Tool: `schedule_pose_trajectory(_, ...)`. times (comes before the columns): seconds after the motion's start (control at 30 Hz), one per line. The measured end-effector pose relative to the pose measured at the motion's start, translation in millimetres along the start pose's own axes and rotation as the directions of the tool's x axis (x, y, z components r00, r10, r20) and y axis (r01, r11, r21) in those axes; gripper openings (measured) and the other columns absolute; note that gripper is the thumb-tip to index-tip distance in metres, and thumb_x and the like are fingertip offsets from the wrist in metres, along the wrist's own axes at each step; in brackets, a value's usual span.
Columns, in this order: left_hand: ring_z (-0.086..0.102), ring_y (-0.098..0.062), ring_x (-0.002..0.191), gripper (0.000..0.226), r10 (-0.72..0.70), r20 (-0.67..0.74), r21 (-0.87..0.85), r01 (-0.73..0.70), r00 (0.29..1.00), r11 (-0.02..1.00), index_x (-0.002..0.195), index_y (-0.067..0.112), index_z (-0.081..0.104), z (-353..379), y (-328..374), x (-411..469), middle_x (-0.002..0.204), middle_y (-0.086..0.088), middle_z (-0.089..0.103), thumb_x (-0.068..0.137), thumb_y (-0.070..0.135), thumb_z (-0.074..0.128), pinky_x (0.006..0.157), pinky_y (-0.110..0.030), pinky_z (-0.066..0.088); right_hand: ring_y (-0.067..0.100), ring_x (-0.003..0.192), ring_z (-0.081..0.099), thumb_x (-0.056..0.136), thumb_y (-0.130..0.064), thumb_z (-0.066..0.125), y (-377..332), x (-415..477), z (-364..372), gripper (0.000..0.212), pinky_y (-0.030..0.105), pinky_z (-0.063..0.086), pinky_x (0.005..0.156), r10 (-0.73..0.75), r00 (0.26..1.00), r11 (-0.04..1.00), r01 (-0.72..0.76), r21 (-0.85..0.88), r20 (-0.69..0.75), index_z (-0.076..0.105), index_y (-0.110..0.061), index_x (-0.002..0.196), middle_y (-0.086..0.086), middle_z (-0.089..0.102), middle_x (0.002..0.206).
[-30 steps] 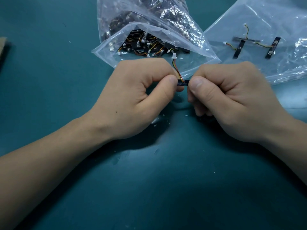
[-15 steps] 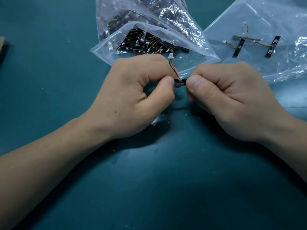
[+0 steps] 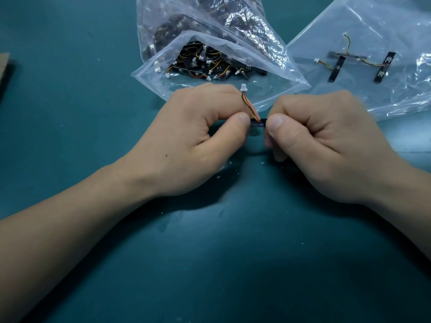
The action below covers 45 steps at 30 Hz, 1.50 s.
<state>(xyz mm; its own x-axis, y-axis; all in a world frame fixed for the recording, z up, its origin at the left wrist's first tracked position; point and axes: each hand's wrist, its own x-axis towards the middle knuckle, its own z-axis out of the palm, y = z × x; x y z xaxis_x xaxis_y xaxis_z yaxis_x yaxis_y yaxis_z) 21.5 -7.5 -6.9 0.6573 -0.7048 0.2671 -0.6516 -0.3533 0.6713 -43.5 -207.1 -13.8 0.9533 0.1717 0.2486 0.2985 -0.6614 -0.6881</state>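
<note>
A small black circuit strip [image 3: 258, 123] is held level between both hands above the teal mat. My left hand [image 3: 198, 138] pinches its left end with thumb and curled fingers. My right hand [image 3: 324, 141] pinches its right end the same way. A short bundle of red, yellow and black wires [image 3: 249, 107] rises from the strip's middle to a white connector [image 3: 243, 87]. Most of the strip is hidden under my thumbs.
An open clear plastic bag [image 3: 279, 59] just behind my hands holds several black strips with wires. A second clear bag [image 3: 373, 24] at the right carries three such strips [image 3: 335, 68]. A brown cardboard edge [image 3: 4, 64] shows at the far left. The teal mat [image 3: 221, 264] lies below.
Both hands have stayed together pinching the strip; they have shifted slightly and a little more of the strip now shows between my thumbs.
</note>
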Motion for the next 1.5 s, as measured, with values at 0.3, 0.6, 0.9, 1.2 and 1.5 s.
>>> schedule_pose_trajectory(0.3,0.065,-0.022,0.09,0.03,0.029,-0.014,-0.076,-0.03,0.999,0.997,0.073,0.019,0.06,0,-2,-2,0.091,-0.007,0.07,0.098,0.007,0.048,0.084,-0.035,0.049,0.015,0.056,0.057,0.097,-0.03,0.045,2,1,-2,0.032,0.02,0.038,0.055,-0.005,0.999,0.996,0.0,0.088,0.053,0.062,-0.022,0.071,-0.003,0.059,0.057)
schedule_pose_trajectory(0.6,0.06,-0.01,0.121,0.026,-0.04,-0.321,0.123,0.083,0.946,0.989,0.115,0.011,0.068,1,-5,-2,0.121,0.006,0.067,0.091,0.013,0.057,0.117,-0.044,0.035,0.02,0.044,0.051,0.111,-0.016,0.04,10,3,2,0.058,0.018,0.04,0.051,0.217,0.925,0.836,-0.012,0.548,-0.311,0.019,-0.007,0.164,-0.001,0.075,0.107)
schedule_pose_trajectory(0.9,0.016,-0.025,0.157,0.065,-0.268,-0.071,0.528,0.264,0.961,0.807,0.151,0.03,0.042,11,-6,-1,0.168,-0.007,0.027,0.092,0.056,0.035,0.128,-0.047,-0.003,0.005,0.052,0.06,0.103,-0.012,0.057,-2,-2,8,0.017,0.008,0.04,0.057,0.08,0.988,0.96,-0.041,0.278,-0.133,0.072,-0.017,0.101,-0.002,0.067,0.064)
schedule_pose_trajectory(1.2,0.039,-0.026,0.134,0.055,-0.192,-0.115,0.588,0.222,0.975,0.778,0.136,0.018,0.057,11,-5,-4,0.146,0.004,0.049,0.095,0.05,0.042,0.112,-0.04,0.018,0.003,0.056,0.063,0.102,-0.012,0.059,-4,-3,7,0.016,0.005,0.04,0.059,0.058,0.995,0.977,-0.039,0.21,-0.084,0.074,-0.018,0.101,-0.007,0.068,0.065)
schedule_pose_trajectory(1.5,0.039,-0.023,0.131,0.054,-0.162,-0.152,0.551,0.22,0.975,0.805,0.139,0.02,0.054,13,-8,-4,0.148,0.009,0.047,0.094,0.049,0.045,0.102,-0.034,0.017,0.002,0.056,0.064,0.102,-0.011,0.06,-5,-3,7,0.016,0.005,0.04,0.059,0.049,0.996,0.98,-0.034,0.195,-0.074,0.073,-0.02,0.101,-0.007,0.068,0.065)
